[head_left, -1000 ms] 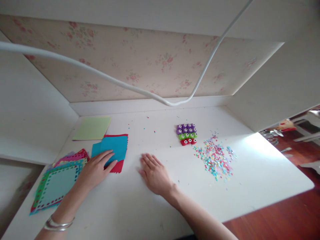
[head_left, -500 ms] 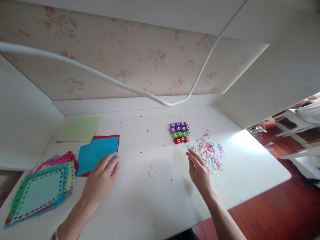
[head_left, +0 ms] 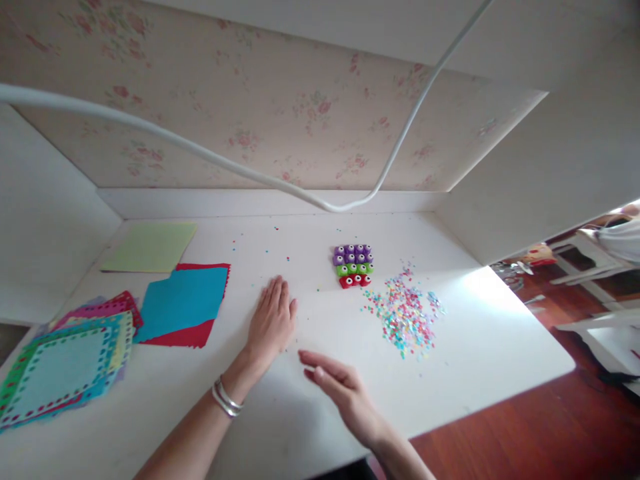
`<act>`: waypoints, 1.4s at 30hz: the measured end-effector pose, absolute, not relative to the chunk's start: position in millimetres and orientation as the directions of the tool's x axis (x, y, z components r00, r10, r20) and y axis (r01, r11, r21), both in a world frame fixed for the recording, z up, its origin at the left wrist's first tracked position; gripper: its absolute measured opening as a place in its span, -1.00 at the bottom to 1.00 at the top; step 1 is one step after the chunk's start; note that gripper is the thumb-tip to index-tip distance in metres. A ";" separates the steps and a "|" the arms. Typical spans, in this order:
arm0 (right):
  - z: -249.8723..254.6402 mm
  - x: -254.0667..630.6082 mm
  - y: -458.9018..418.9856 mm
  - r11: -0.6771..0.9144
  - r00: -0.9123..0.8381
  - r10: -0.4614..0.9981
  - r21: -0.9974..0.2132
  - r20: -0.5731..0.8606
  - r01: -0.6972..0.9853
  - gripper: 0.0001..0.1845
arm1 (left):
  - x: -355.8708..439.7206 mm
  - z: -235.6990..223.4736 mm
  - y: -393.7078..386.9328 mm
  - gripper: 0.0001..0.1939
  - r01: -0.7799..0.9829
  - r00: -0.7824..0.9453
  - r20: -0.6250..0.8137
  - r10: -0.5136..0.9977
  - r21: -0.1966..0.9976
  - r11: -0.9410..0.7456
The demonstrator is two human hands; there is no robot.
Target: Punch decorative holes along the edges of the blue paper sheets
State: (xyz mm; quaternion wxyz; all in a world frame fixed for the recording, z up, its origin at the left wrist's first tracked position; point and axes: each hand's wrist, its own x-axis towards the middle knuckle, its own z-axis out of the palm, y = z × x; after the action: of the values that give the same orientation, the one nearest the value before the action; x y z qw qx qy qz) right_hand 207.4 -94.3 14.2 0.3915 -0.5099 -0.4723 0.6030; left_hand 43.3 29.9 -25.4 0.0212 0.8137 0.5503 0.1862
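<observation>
My left hand (head_left: 273, 317) lies flat on the white table (head_left: 280, 427), palm down with its fingers stretched out. Close to it on the right, my right hand (head_left: 340, 387) is turned on its side above the table, fingers extended and holding nothing. Left of my left hand lie a blue sheet (head_left: 183, 300) and a red sheet (head_left: 193, 331) partly under it. Beyond my right hand are rows of purple, green and red pieces with eye-like dots (head_left: 354, 263). Colourful confetti (head_left: 407, 317) is spread in a loose heap to the right.
A stack of coloured sheets with dotted borders (head_left: 65, 367) is at the left, with a pale green sheet (head_left: 150, 247) behind. A white cable (head_left: 240, 170) hangs across the front. Several stray confetti bits dot the table. Wooden floor (head_left: 505, 433) shows past the right edge.
My left hand has left the blue sheet and moved right onto the bare tabletop. My right hand has come left and nearer, away from the confetti. Dark specks mid-table are mostly gone from sight.
</observation>
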 end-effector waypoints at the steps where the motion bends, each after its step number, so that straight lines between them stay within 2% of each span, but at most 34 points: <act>1: 13.7 201.2 -99.1 -0.310 -0.265 0.920 -0.950 -0.289 -0.041 -0.56 | 51.2 -24.8 29.8 -0.47 0.880 0.330 0.281 0.901 0.253 -0.401; 2: 12.2 199.3 -101.5 -0.347 -0.307 0.900 -0.935 -0.310 -0.072 -0.54 | 59.3 -24.1 29.3 -0.47 0.872 0.336 0.280 0.899 0.267 -0.410; 4: 6.4 210.1 -100.4 -0.355 -0.263 0.910 -0.930 -0.320 -0.094 -0.53 | 75.9 -22.4 26.8 -0.48 0.851 0.362 0.266 0.893 0.296 -0.433; 8: -9.3 273.6 -86.8 -0.274 0.064 0.958 -0.958 -0.280 -0.081 -0.56 | 111.9 -19.9 16.7 -0.47 0.796 0.423 0.227 0.878 0.370 -0.479; 11: -15.0 320.6 -78.8 -0.156 0.289 0.943 -0.986 -0.168 -0.064 -0.58 | 139.5 -18.8 6.9 -0.46 0.724 0.482 0.226 0.847 0.442 -0.530; 16: -3.8 341.3 -76.1 -0.002 0.497 0.864 -0.987 -0.084 -0.164 -0.72 | 167.4 -9.1 -4.5 -0.50 0.577 0.584 0.240 0.775 0.548 -0.605; 19: 4.0 327.2 -76.2 -0.001 0.504 0.856 -0.976 -0.114 -0.220 -0.76 | 155.2 0.7 -6.0 -0.55 0.513 0.589 0.289 0.755 0.589 -0.625; 21: 5.9 314.4 -75.9 -0.040 0.482 0.864 -0.974 -0.145 -0.223 -0.76 | 131.8 4.1 -5.2 -0.58 0.531 0.545 0.319 0.775 0.584 -0.614; 24: 5.7 295.2 -73.2 -0.091 0.420 0.891 -0.974 -0.173 -0.206 -0.73 | 84.0 -0.4 -2.8 -0.60 0.664 0.404 0.329 0.854 0.536 -0.521; 27: 6.3 278.1 -66.1 -0.109 0.345 0.923 -0.975 -0.172 -0.194 -0.72 | 46.8 -12.6 1.0 -0.54 0.803 0.210 0.324 0.923 0.482 -0.352; 29: 8.8 268.7 -60.2 -0.102 0.296 0.943 -0.977 -0.155 -0.186 -0.72 | 40.1 -20.1 3.8 -0.50 0.843 0.145 0.320 0.936 0.456 -0.287; 32: 14.9 260.8 -54.6 -0.079 0.253 0.960 -0.982 -0.121 -0.170 -0.74 | 59.4 -25.3 5.5 -0.47 0.838 0.214 0.320 0.923 0.425 -0.342; 35: 20.6 262.7 -57.0 -0.055 0.252 0.963 -0.987 -0.092 -0.148 -0.73 | 99.2 -21.6 0.2 -0.46 0.778 0.337 0.291 0.895 0.450 -0.439; 39: 24.2 276.4 -70.7 -0.055 0.316 0.944 -0.992 -0.088 -0.111 -0.71 | 146.9 -4.7 -14.0 -0.47 0.604 0.518 0.259 0.815 0.564 -0.563; 42: 24.0 287.5 -82.5 -0.070 0.402 0.910 -0.993 -0.101 -0.092 -0.67 | 154.7 7.0 -14.2 -0.52 0.478 0.542 0.303 0.784 0.657 -0.584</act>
State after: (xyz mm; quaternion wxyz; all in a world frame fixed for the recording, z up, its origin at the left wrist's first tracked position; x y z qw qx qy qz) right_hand 287.5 -82.5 24.0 0.5892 -0.5950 -0.3435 0.4252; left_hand 154.7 -14.2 7.0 0.2584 0.8391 0.3760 0.2963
